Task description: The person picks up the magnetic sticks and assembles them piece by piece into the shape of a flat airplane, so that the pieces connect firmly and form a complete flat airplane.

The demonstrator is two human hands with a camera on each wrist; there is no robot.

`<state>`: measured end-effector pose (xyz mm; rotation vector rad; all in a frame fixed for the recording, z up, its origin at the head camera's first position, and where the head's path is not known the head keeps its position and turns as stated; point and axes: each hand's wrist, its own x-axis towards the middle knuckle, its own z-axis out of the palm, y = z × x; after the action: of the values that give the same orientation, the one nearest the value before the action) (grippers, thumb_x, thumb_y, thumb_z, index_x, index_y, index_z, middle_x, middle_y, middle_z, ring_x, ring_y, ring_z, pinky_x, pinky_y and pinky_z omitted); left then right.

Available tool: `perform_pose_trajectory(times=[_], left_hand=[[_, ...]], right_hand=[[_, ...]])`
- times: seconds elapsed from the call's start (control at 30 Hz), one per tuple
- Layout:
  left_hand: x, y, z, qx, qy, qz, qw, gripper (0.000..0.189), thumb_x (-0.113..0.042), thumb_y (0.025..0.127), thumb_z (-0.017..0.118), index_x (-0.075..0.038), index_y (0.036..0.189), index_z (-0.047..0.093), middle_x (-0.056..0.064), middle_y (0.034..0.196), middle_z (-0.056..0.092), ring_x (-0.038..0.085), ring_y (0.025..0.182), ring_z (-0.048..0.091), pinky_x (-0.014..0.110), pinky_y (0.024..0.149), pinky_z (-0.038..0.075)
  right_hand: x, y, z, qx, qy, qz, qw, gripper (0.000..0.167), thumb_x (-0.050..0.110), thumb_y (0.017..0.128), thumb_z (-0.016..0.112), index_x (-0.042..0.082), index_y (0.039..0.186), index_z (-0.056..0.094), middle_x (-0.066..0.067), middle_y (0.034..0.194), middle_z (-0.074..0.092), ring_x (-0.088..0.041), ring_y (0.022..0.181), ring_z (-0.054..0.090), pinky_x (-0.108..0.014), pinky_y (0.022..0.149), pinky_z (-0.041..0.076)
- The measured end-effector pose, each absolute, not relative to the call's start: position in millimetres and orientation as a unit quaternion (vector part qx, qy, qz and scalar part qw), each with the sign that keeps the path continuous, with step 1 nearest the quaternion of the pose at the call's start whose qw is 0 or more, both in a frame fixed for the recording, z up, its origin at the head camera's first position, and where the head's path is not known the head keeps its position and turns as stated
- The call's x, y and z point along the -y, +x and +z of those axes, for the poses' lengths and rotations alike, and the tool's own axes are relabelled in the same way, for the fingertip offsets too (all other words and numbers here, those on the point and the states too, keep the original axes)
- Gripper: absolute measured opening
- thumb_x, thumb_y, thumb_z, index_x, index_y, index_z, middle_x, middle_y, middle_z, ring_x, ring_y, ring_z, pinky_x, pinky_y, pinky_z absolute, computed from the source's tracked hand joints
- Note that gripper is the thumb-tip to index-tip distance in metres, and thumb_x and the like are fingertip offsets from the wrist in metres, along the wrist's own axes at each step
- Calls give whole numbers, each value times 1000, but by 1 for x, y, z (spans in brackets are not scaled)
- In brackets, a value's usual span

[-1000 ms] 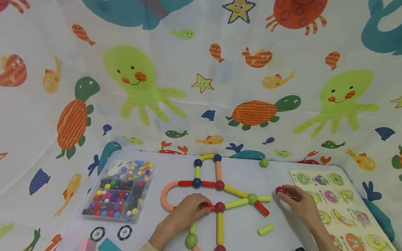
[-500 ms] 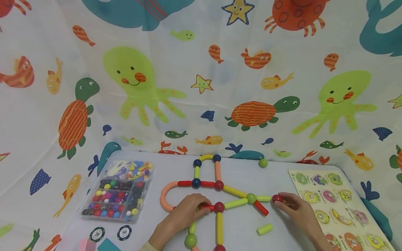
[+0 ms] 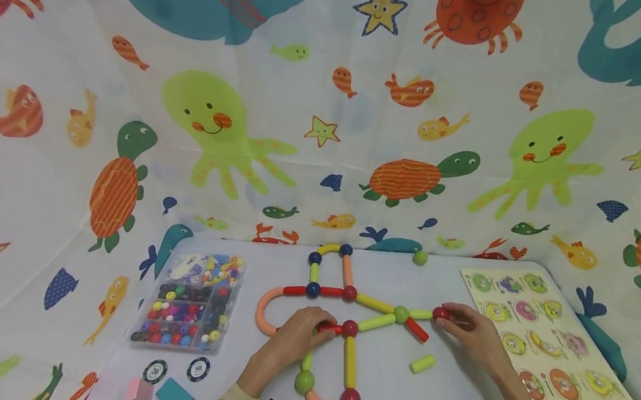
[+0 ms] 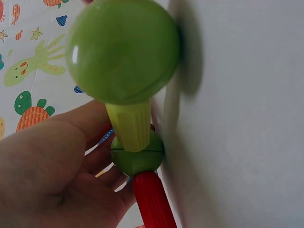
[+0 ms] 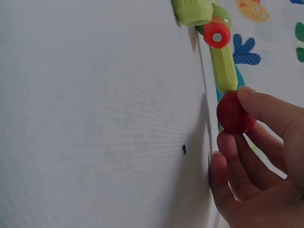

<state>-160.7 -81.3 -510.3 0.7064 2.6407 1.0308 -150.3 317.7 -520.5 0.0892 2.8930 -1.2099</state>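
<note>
A flat figure of magnetic rods and balls lies on the white table. My right hand (image 3: 474,332) pinches a red ball (image 5: 232,113) between thumb and fingers, right at the tip of a light green rod (image 3: 421,314). That rod and a red rod (image 3: 417,330) branch from a green ball (image 3: 401,314). At the figure's left part, my left hand (image 3: 301,339) covers a joint in the head view. The left wrist view shows its fingers around a green ball (image 4: 135,161) with a red rod (image 4: 153,199) attached; a larger-looking green ball (image 4: 123,50) stands nearer that camera.
A loose light green rod (image 3: 422,364) lies near my right hand, and a green ball (image 3: 420,258) at the back edge. Left stands a divided bead box (image 3: 216,348), with chips (image 3: 198,370) and blocks (image 3: 175,395) in front. A picture board (image 3: 487,357) lies right.
My right hand has moved left with the red ball, bringing it from the side to the light green rod's end. The left hand has stayed in place.
</note>
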Motion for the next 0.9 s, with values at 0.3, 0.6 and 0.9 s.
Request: perform_pose_trajectory(times=[0.3, 0.6, 0.9], left_hand=[[82, -162, -512, -896, 244, 354, 108, 26, -29, 94, 73, -21, 119, 73, -14, 107, 68, 1, 96, 57, 26, 90, 54], [82, -161, -512, -897, 240, 354, 113, 26, -30, 95, 72, -21, 119, 73, -14, 106, 68, 1, 95, 57, 26, 90, 54], [81, -161, -510, -899, 241, 348, 107, 27, -30, 94, 73, -20, 120, 72, -13, 107, 69, 2, 97, 57, 27, 91, 54]], right_hand=[[-317, -153, -522, -921, 28, -389, 7, 59, 49, 91, 72, 14, 136, 61, -7, 126, 69, -14, 109, 65, -17, 87, 53], [-318, -155, -517, -916, 34, -399, 30, 61, 53, 91, 70, 13, 137, 60, -10, 128, 69, -30, 117, 64, -41, 93, 56], [-323, -168, -498, -922, 8, -386, -25, 49, 44, 97, 66, 11, 134, 63, -11, 127, 69, -10, 112, 63, -3, 86, 43]])
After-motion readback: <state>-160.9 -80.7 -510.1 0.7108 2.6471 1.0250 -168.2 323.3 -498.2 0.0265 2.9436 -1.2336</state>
